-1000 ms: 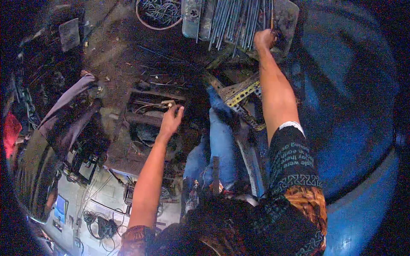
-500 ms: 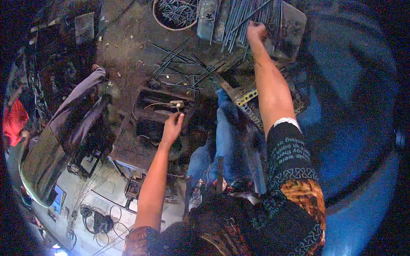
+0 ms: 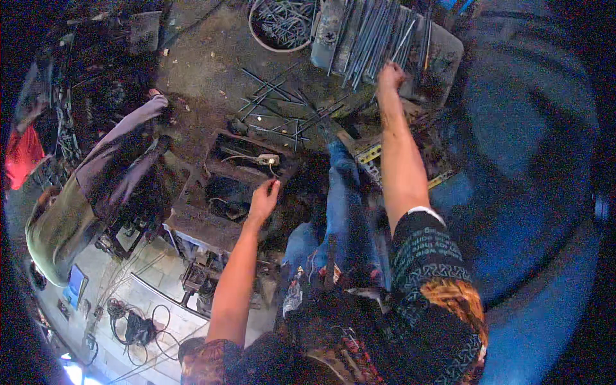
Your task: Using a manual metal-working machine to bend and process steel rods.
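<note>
My right hand (image 3: pixel 391 78) is closed at the near end of a pile of thin metal rods (image 3: pixel 366 42). One brighter metal rod (image 3: pixel 403 42) runs up and away from its fingers. The pile lies on a grey, worn flat-topped support (image 3: pixel 443 54). My left hand (image 3: pixel 263 200) is pinched beside a dark metal machine frame (image 3: pixel 215 144). Just beyond its fingertips sits a small pale block (image 3: pixel 268 159) with a cord, and a thin curved wire hangs toward the fingers. What the pinch holds is too small to make out.
A round tub (image 3: pixel 282 25) of short metal pieces stands left of the pile. Loose rods (image 3: pixel 273 96) lie crossed on the floor. Yellow perforated metal (image 3: pixel 369 154) is by my leg. Another person (image 3: pixel 96 173) bends at the left. Coiled cables (image 3: pixel 138 327) lie at lower left.
My right hand has drawn back toward me along the pile, and a bright rod now shows at its fingers. The left hand stays by the machine, still pinched. The whole view has shifted slightly.
</note>
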Demonstrator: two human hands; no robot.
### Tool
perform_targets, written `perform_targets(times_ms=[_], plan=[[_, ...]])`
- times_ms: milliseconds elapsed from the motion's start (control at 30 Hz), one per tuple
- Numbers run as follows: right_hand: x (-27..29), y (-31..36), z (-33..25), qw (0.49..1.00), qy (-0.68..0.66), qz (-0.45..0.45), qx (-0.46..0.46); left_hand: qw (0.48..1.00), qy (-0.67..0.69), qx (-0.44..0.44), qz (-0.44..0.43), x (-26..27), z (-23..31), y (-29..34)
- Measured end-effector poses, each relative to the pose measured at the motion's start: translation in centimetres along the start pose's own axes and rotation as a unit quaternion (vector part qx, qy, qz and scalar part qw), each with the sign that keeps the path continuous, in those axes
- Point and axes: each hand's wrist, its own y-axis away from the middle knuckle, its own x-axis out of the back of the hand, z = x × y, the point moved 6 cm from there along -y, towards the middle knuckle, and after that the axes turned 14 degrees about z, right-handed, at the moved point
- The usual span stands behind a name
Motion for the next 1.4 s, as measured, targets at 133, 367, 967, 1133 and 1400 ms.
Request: perform_targets(times_ms=[133,367,967,1133,1400], plan=[[3.7,8.4,-2.5,0.999,-0.022,-0.036,-0.021,1.0,0.012,0.011,0.004,3.0,4.4,2.6],[6.8,25.5,-9.4,0.963,0.197,-0.183,0.026,0.981,0.111,-0.103,0.122,9.3,5.1,8.8],[11.7,57.8,-16.5,0.77,0.218,-0.456,0.389,0.836,0.262,-0.135,0.462,26.4,-10.1,36.8],[11.9,59.5,-13.6,0.624,0.385,-0.498,0.463,0.747,0.207,-0.08,0.627,29.6,-17.5,43.4],[11.2,68.6,-5.9,0.369,0.404,-0.625,0.557,0.802,0.233,0.17,0.523,24.9,-24.3,42.0]])
